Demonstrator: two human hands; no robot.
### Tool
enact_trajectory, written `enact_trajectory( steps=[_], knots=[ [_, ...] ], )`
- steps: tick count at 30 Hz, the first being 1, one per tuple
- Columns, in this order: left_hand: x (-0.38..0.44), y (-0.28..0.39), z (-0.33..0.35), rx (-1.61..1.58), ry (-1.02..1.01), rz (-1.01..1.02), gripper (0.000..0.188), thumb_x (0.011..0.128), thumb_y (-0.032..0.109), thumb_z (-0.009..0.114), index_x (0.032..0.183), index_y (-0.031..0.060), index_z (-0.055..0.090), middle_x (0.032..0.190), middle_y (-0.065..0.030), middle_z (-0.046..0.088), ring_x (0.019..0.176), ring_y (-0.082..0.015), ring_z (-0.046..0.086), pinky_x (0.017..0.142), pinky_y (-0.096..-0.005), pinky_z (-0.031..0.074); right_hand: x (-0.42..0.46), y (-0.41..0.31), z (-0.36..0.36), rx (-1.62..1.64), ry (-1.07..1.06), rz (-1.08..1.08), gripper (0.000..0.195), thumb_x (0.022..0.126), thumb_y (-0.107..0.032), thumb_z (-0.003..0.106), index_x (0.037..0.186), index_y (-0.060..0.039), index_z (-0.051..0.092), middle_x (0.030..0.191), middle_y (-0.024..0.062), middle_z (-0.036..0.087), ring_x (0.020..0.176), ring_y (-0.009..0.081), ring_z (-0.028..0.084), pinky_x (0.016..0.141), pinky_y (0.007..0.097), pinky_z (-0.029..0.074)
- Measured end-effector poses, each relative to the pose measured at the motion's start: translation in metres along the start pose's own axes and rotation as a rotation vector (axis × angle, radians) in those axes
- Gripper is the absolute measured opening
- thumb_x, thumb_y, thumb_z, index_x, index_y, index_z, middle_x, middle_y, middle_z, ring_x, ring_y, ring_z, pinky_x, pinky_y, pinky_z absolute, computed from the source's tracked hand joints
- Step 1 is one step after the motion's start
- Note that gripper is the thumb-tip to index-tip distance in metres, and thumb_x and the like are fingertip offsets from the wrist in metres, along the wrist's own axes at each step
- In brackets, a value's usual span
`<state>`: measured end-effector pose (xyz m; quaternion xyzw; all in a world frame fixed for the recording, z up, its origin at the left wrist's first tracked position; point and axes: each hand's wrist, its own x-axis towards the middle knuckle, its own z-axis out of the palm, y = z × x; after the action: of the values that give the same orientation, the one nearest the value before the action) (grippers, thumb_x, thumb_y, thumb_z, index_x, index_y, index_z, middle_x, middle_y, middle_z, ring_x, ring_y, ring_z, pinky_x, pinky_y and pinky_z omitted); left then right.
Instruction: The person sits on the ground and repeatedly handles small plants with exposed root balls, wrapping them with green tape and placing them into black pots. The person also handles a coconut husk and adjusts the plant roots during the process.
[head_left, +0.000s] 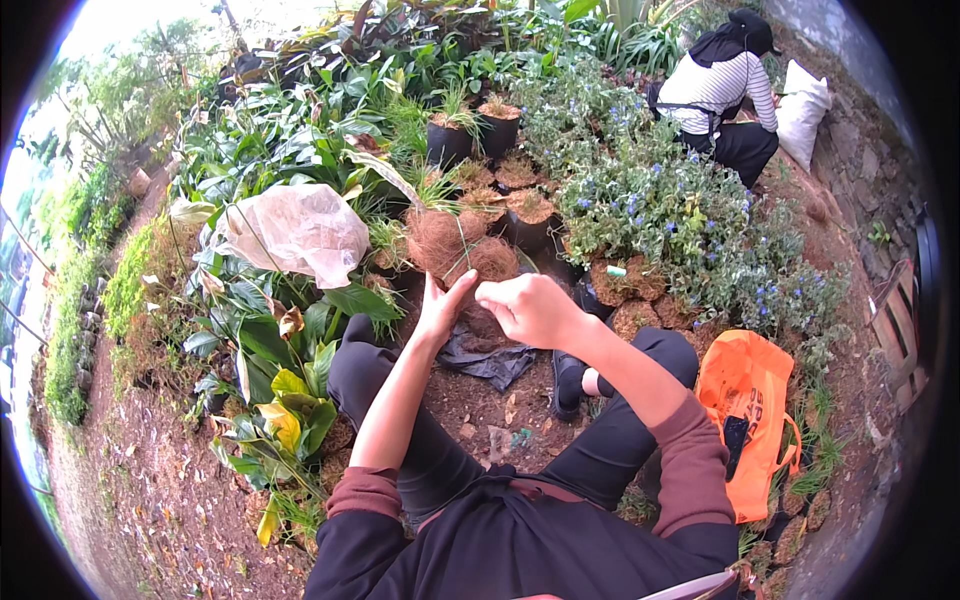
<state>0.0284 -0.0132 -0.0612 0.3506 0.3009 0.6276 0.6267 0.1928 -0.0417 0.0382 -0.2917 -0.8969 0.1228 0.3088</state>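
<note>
A bundle of brown coir-like fibre (442, 236) lies between potted plants in front of me, with a thin green strand (463, 244) running across it. My left hand (444, 300) is at the fibre's near edge, thumb raised towards the strand; whether it pinches anything is unclear. Just to the right, my right hand (529, 307) has its fingers curled at the near side of the bundle, and what lies inside them is hidden. Below both hands, more loose fibre (480, 330) rests on a black plastic sheet or bag (487, 361) on the soil.
Translucent plastic (296, 229) lies over leafy plants at left. Black pots (450, 142) and a blue-flowered shrub (637, 187) stand ahead. An orange bag (750, 405) with a dark phone (735, 442) on it lies at right. A person (712, 97) crouches by a white sack (802, 116).
</note>
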Motion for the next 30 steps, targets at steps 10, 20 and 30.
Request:
enact_trajectory(
  steps=[10, 20, 30],
  knots=[
    [0.005, -0.015, -0.012, 0.147, -0.011, -0.028, 0.08, 0.075, 0.018, 0.078, 0.135, 0.003, 0.028, 0.127, -0.01, 0.048, 0.116, -0.0193, 0.048, 0.101, -0.0338, 0.037, 0.034, 0.026, -0.015, 0.093, 0.134, 0.061, 0.007, 0.078, -0.005, 0.062, 0.082, 0.0002, 0.062, 0.06, 0.0149, 0.055, 0.05, 0.0241, 0.054, 0.051, 0.0334, 0.042],
    [-0.003, -0.005, 0.006, 0.196, -0.045, -0.05, 0.076, 0.075, 0.017, 0.078, 0.133, 0.0011, 0.031, 0.127, -0.0121, 0.048, 0.117, -0.0194, 0.047, 0.101, -0.0345, 0.038, 0.039, 0.039, -0.015, 0.122, 0.115, 0.182, 0.01, 0.078, -0.007, 0.063, 0.083, 0.0012, 0.063, 0.053, 0.0084, 0.05, 0.046, 0.0128, 0.044, 0.046, 0.0309, 0.036],
    [0.001, -0.013, 0.003, 0.061, -0.064, -0.088, 0.065, 0.081, 0.022, 0.071, 0.131, 0.0012, 0.035, 0.125, -0.0128, 0.051, 0.114, -0.0222, 0.052, 0.099, -0.0384, 0.042, 0.041, 0.062, -0.017, 0.193, 0.449, 0.316, 0.017, 0.084, -0.007, 0.062, 0.1, -0.0037, 0.059, 0.066, -0.0024, 0.051, 0.053, 0.0063, 0.041, 0.049, 0.0234, 0.035]
  ],
)
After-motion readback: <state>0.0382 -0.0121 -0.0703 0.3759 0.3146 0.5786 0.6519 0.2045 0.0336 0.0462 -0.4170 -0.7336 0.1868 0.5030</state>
